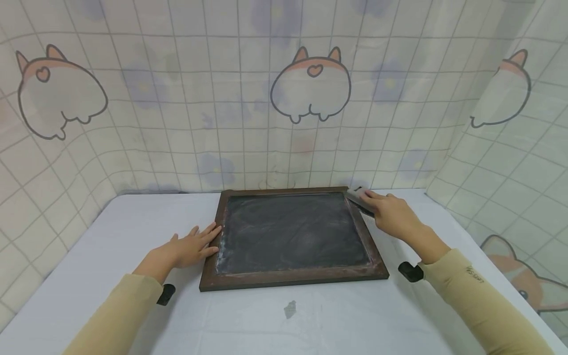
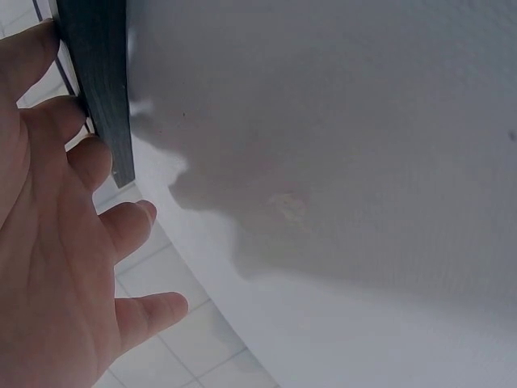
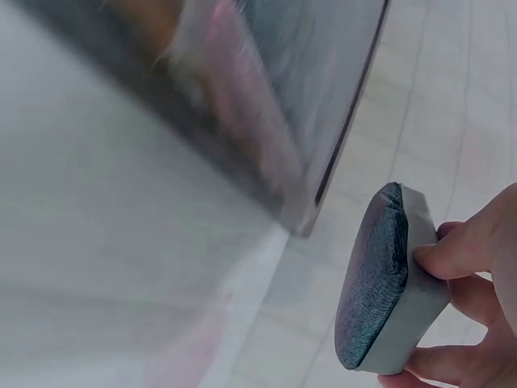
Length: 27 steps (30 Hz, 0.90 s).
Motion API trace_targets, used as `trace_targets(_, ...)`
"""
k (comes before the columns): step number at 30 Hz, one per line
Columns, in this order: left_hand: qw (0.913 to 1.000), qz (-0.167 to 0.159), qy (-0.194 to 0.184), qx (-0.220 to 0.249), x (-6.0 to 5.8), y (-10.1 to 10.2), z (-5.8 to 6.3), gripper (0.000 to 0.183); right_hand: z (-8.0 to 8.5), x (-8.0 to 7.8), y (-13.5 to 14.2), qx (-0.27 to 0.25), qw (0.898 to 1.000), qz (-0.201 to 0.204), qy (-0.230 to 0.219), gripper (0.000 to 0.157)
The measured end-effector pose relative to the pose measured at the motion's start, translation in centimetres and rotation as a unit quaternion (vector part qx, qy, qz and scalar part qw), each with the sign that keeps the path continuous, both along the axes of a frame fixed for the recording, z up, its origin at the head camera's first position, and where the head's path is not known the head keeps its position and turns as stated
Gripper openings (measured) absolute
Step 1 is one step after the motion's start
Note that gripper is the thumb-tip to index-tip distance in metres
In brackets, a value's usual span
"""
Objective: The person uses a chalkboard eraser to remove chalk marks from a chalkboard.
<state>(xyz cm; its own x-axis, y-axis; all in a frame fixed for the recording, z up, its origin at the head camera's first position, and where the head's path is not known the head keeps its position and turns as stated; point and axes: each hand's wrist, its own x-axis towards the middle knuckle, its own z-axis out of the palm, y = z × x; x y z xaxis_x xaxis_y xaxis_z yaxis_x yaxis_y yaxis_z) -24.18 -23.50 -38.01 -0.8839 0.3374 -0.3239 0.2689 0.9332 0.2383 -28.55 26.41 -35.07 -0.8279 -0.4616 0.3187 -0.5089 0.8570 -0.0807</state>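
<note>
A chalkboard (image 1: 293, 234) in a brown wooden frame lies on the white table, its dark surface smeared with faint chalk. My left hand (image 1: 188, 250) rests spread at the frame's left side, fingertips on the wood. In the left wrist view, the fingers (image 2: 125, 230) are extended beside the frame's edge (image 2: 101, 89). At the upper right corner of the board, my right hand (image 1: 396, 217) grips a chalkboard eraser (image 1: 357, 197). The right wrist view shows the eraser (image 3: 380, 283) pinched by its grey back, its dark fabric pad facing the board and apart from the frame.
The white tablecloth (image 1: 248, 320) has a greyish patch (image 1: 290, 309) in front of the board. Behind and at both sides hang curtains (image 1: 191, 123) with a grid and cartoon animal print. A black device (image 1: 410, 271) sits at the right wrist, another (image 1: 166, 294) at the left.
</note>
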Motion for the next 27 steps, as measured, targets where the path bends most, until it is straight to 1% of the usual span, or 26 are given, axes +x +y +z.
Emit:
trace_targets(4, 1.0000, 0.000, 0.001, 0.000, 0.0, 0.0, -0.1, 0.071, -0.3, -0.2, 1.8, -0.017, 0.998, -0.040, -0.040, 0.053)
trace_targets(7, 1.0000, 0.001, -0.001, 0.001, -0.1, -0.1, -0.2, 0.072, -0.7, -0.6, 3.2, -0.018, 0.995, -0.069, -0.065, 0.050)
trace_targets(13, 1.0000, -0.002, -0.002, 0.005, -0.2, -0.2, -0.2, 0.072, -1.9, -1.3, 5.7, -0.004, 0.989, -0.119, -0.091, 0.046)
trace_targets(19, 1.0000, -0.002, -0.004, 0.008, -0.1, 0.0, -0.2, 0.072, -3.2, -1.4, 6.6, 0.010, 0.986, -0.141, -0.092, 0.044)
trace_targets(27, 1.0000, 0.000, 0.001, 0.003, -0.1, -0.1, -0.2, 0.072, -3.7, -0.9, 6.2, 0.008, 0.981, -0.161, -0.107, 0.048)
